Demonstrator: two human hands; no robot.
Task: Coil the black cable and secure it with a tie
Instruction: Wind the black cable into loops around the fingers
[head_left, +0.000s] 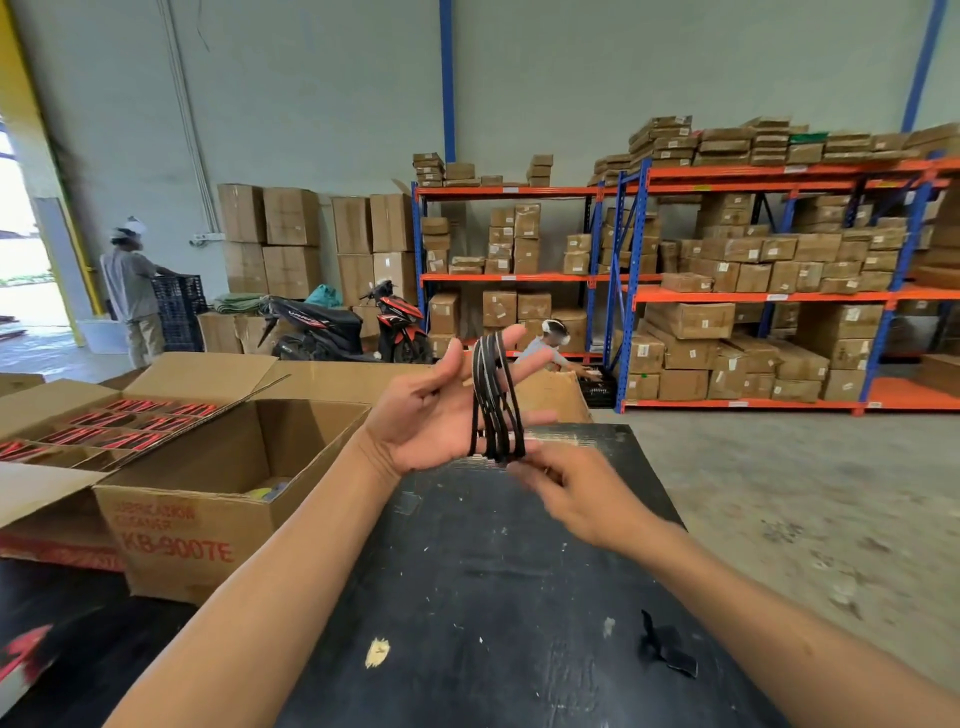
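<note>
The black cable (492, 400) is wound in several loops around the spread fingers of my left hand (431, 415), which is raised palm up above the black table (467, 571). My right hand (576, 493), blurred, sits just below the loops and pinches the cable at their lower end. A small black tie (666, 647) lies flat on the table near my right forearm, apart from both hands.
An open cardboard box (208, 499) stands at the table's left, with another flat box of red items (104, 426) beyond it. Orange and blue racks of cartons (727, 291), a motorbike (343, 327) and two people (132, 291) are farther back.
</note>
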